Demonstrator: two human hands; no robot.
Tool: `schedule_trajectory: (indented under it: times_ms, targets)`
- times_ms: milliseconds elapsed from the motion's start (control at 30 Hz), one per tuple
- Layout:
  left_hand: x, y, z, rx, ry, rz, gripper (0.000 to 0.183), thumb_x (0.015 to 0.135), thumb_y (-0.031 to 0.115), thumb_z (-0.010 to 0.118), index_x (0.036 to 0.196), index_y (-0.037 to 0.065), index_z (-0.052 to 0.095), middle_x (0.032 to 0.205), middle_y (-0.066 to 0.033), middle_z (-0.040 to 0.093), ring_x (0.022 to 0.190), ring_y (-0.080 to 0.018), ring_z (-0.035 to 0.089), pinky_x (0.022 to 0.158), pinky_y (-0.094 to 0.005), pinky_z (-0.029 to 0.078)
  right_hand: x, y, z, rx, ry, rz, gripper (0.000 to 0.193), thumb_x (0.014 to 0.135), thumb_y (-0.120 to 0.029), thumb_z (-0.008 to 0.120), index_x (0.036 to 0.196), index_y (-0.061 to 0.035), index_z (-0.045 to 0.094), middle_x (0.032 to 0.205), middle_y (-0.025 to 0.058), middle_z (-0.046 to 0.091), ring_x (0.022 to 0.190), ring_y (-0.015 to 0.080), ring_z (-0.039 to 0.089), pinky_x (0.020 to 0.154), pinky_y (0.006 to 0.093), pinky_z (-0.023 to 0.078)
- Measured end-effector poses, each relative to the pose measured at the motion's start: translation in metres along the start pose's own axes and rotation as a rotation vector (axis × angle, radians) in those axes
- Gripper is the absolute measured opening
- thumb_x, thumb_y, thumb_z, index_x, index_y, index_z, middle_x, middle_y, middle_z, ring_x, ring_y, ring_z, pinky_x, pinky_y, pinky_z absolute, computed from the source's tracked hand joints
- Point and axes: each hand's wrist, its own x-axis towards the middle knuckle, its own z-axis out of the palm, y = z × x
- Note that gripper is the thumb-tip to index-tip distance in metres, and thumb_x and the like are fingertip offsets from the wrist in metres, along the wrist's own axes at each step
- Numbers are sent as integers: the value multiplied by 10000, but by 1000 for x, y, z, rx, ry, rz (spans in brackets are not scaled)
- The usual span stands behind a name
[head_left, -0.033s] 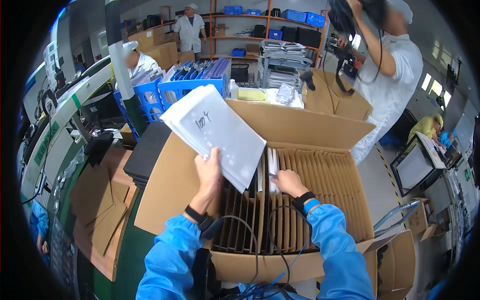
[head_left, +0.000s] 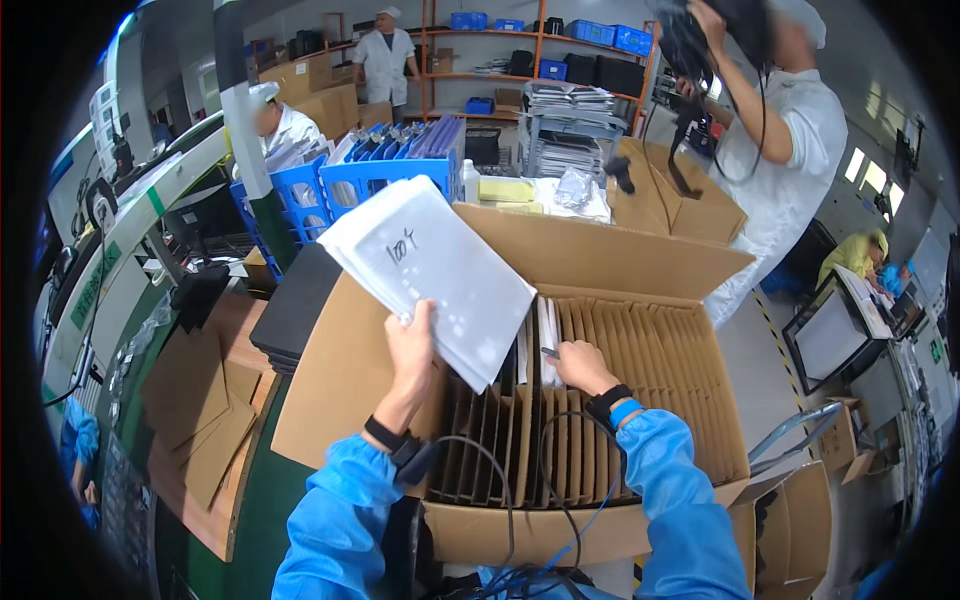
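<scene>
Gripping a glossy white rectangular sheaf [head_left: 435, 275] in left hand [head_left: 410, 347], above left part of open brown cardboard box [head_left: 600, 252] with upright dividers [head_left: 655, 385]; pinching a small dark slim item [head_left: 549, 352] in right hand [head_left: 583, 366], beside white flat pieces [head_left: 547, 322] slotted inside box.

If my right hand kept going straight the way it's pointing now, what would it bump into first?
Probably the white packets standing in the box, just beyond the dark item your right hand seems to pinch; depth is unclear, so they may already touch.
</scene>
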Motion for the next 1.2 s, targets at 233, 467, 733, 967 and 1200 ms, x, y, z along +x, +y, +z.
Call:
schedule_trajectory:
  times_ms: [233, 467, 733, 967, 1200]
  targets:
    - [-12, -20, -45, -15, -152, -306, 355, 858, 191, 607, 1052, -106, 634, 892, -137, 684, 790, -206, 643, 727, -351, 515, 49, 23, -18, 530, 38, 125, 329, 887, -256, 612, 812, 58, 677, 698, 242, 660, 670, 367, 676, 626, 459, 519]
    - [-18, -18, -54, 15, -167, -394, 226, 839, 255, 622, 909, 40, 629, 676, -8, 560, 500, -109, 475, 440, -265, 312, 78, -54, -167, 1217, 32, 54, 276, 956, -215, 562, 732, -56, 580, 590, -40, 511, 423, 48, 415, 396, 235, 304]
    - [-64, 17, -62, -235, -31, -152, 379, 987, 318, 618, 1081, -49, 638, 934, -54, 653, 816, -127, 588, 724, -295, 481, 91, -221, -207, 1378, -230, -154, 318, 989, -293, 562, 828, -22, 601, 660, 2, 565, 453, 92, 508, 382, 254, 327]
    - [-98, 15, -119, -121, 171, -81, 401, 1004, 428, 581, 1019, 28, 609, 823, 31, 586, 722, -51, 512, 648, -232, 443, 61, -340, -63, 1424, -260, -38, 355, 994, -271, 521, 784, 14, 546, 623, 90, 600, 499, 219, 669, 369, 305, 435]
    - [-94, 20, -130, -202, 25, -293, 299, 953, 263, 658, 1099, 20, 563, 876, -18, 635, 719, -101, 618, 634, -256, 512, 56, -358, -35, 1515, -250, 98, 346, 979, -253, 509, 803, 43, 540, 644, 103, 593, 475, 216, 638, 376, 323, 404]
